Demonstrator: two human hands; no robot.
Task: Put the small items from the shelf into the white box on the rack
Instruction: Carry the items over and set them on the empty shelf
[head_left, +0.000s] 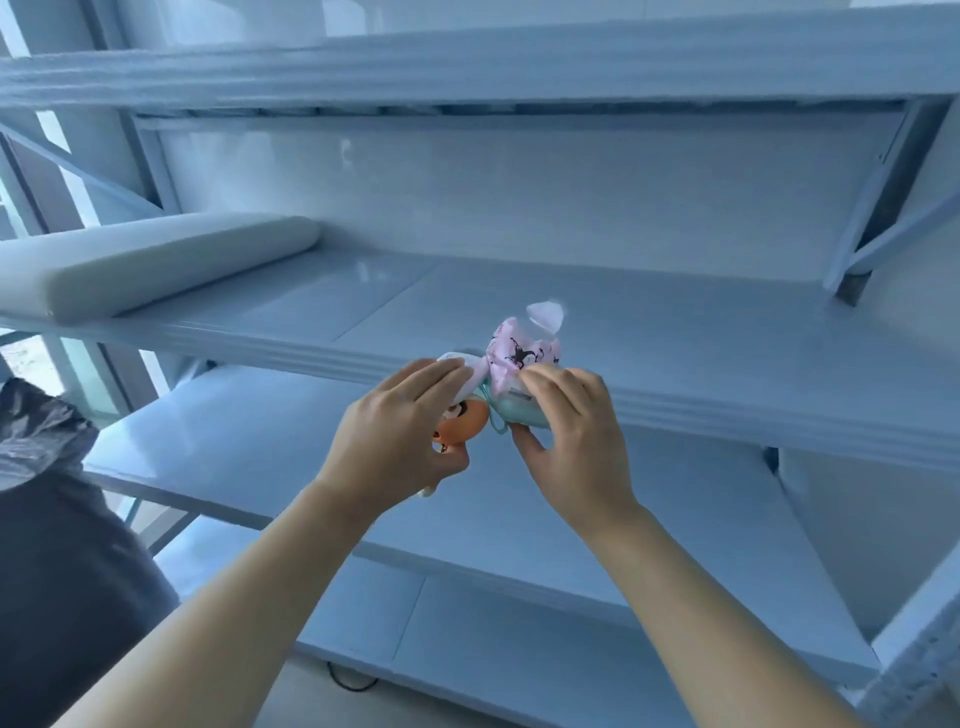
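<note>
Both my hands meet at the front edge of the middle shelf (675, 332). My left hand (400, 431) is closed around an orange cartoon figure toy (464, 420), its fingers partly covering it. My right hand (566, 431) grips a pale green packet (522, 413) together with a pink printed wrapper (519, 353) that sticks up above the fingers. A small white item (452, 358) peeks out behind my left fingertips. The white box is not visible.
A long white foam block (156, 260) lies on the left of the middle shelf. White rack shelves run above (467, 67) and below (260, 441). A dark bag (36, 431) sits at the left edge. A black cable (348, 683) lies on the floor.
</note>
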